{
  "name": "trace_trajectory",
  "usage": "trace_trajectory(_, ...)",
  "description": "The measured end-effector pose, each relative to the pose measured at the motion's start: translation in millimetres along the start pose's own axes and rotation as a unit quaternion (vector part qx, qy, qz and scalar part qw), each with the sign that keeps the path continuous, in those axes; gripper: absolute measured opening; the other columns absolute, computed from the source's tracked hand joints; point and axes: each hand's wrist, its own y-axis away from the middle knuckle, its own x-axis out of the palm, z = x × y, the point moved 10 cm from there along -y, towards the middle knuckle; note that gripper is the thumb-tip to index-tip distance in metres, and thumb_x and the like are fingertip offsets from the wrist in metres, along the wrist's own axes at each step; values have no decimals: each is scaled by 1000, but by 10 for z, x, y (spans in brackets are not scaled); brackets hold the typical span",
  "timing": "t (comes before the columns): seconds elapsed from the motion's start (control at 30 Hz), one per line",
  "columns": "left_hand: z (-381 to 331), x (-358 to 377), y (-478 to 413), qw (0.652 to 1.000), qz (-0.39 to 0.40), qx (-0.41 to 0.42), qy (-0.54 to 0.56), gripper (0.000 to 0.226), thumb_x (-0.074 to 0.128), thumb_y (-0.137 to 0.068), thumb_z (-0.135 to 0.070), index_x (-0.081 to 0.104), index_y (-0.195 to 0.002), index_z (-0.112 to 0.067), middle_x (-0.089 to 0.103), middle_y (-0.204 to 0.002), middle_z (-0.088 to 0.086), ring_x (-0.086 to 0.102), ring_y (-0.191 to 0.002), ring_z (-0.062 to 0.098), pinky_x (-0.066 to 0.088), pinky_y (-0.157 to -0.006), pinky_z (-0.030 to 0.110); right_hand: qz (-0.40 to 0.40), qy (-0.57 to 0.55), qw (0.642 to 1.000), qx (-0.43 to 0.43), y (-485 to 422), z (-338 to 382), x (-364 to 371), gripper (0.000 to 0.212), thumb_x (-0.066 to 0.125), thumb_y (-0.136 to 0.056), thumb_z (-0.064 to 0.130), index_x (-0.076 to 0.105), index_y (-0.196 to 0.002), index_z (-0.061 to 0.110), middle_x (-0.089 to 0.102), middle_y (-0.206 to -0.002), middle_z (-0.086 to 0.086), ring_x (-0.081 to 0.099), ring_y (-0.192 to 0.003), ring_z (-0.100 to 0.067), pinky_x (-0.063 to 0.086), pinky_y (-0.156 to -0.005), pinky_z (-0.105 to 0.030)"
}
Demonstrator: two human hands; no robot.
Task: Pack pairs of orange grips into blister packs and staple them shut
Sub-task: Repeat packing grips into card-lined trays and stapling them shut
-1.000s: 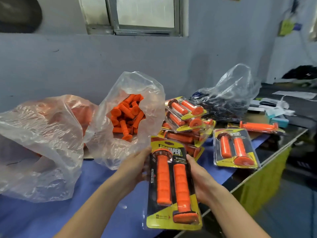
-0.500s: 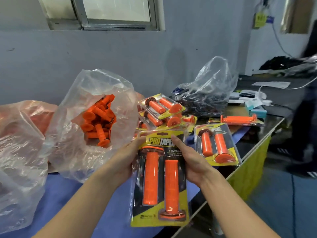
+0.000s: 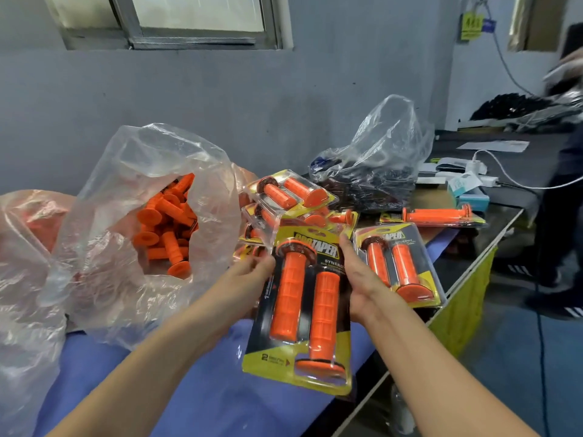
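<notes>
Slumping at the far left of the worktop (image 3: 457, 260), a crumpled clear plastic bag with an orange tint (image 3: 25, 279) lies on the blue cover sheet (image 3: 195, 395). Just right of it and touching it stands an open clear plastic bag (image 3: 104, 247) with a heap of loose orange rubber grips (image 3: 167, 228) inside. In the middle, above the near edge of the worktop, both hands hold up a yellow-and-black blister pack (image 3: 301, 310). It carries two orange grips side by side under clear plastic, one flange at the top, the other at the bottom. The left hand (image 3: 249, 272) has its fingers (image 3: 263, 263) pinching the pack's left edge near the top. The right hand (image 3: 362, 279) clasps the right edge, thumb laid along the front, its other fingers hidden behind the card. Behind the held pack a loose stack of filled blister packs (image 3: 290, 193) rests on the worktop, and just right of the right hand another filled pack (image 3: 397, 263) lies flat. Farther back sit a clear plastic bag of dark parts (image 3: 378, 178), a single filled pack (image 3: 435, 214) seen side-on, and a small teal box (image 3: 470, 198). At the far right a person in dark trousers (image 3: 561, 216) stands beside the worktop.
</notes>
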Motion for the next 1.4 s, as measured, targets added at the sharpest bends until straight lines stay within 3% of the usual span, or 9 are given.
trace_trajectory(0.1, -120, 4, 92, 998, -13, 44, -40, 31, 47, -98, -51, 68, -90, -30, 72, -88, 5, 70, -82, 15, 55, -76, 37, 7, 0, 999, -36, -14, 264, 80, 67, 47, -86, 76, 76, -87, 16, 76, -88, -12, 74, -72, -26, 59, -59, -36)
trace_trajectory(0.3, -311, -97, -119, 985, -72, -13, 156, 41, 47, -101, -47, 66, -88, -14, 74, -65, -1, 71, -56, 14, 52, -44, 22, -31, 31, 994, -101, -72, 741, 242, 52, 34, -102, 56, 65, -92, 16, 70, -74, -7, 69, -61, -19, 58, -56, -32)
trace_trajectory(0.47, -408, -21, -334, 968, -59, -39, 242, 39, 53, -97, -50, 67, -93, -14, 75, -68, 7, 72, -56, 20, 52, -40, 29, -6, 58, 991, -118, -79, 1091, 415, 63, 34, -101, 56, 57, -132, 6, 65, -122, -21, 64, -107, -35, 49, -99, -54)
trace_trajectory(0.57, -520, -124, -569, 960, -84, -28, 266, 39, 51, -99, -49, 66, -104, -14, 76, -74, 7, 73, -61, 21, 54, -44, 29, 27, 125, 985, -119, -110, 1104, 446, 51, 34, -102, 54, 68, -99, 15, 72, -84, -8, 67, -71, -18, 60, -67, -33)
trace_trajectory(0.67, -586, -221, -768, 944, -117, -56, 304, 44, 53, -97, -49, 64, -112, -9, 74, -82, 8, 71, -62, 22, 54, -49, 29, 2, 207, 970, -128, -134, 1040, 399, 41, 45, -99, 54, 60, -77, 22, 50, -48, 7, 46, -39, -7, 38, -39, -19)
trace_trajectory(0.77, -626, -141, -869, 937, -84, -69, 332, 37, 56, -97, -45, 63, -106, -10, 73, -84, 8, 69, -66, 22, 59, -64, 36, -53, 192, 967, -158, -213, 1103, 309, 38, 45, -102, 44, 55, -75, 20, 43, -43, 7, 39, -35, -7, 33, -39, -20)
trace_trajectory(0.97, -309, 139, -689, 923, 48, -132, 358, 14, 59, -97, -14, 58, -100, 0, 58, -92, 18, 61, -82, 24, 61, -61, 30, -109, 162, 970, -146, -390, 1199, 232, 39, 41, -104, 43, 51, -78, 15, 37, -52, 0, 34, -31, -7, 34, -35, -19)
trace_trajectory(1.23, -152, 59, -866, 894, -13, -152, 421, 13, 62, -95, -12, 60, -99, 1, 59, -95, 17, 63, -86, 24, 60, -66, 34, -42, -10, 995, -90, -431, 983, 427, 18, 67, -94, 23, 68, -102, 6, 65, -75, -8, 64, -68, -18, 61, -58, -35)
trace_trajectory(1.4, -113, 86, -940, 865, -33, -140, 480, 14, 59, -97, -10, 58, -89, 2, 55, -83, 14, 64, -72, 21, 61, -72, 37, -33, -37, 997, -54, -431, 921, 568, 10, 58, -98, 19, 63, -98, 10, 62, -81, -8, 63, -77, -21, 58, -66, -35)
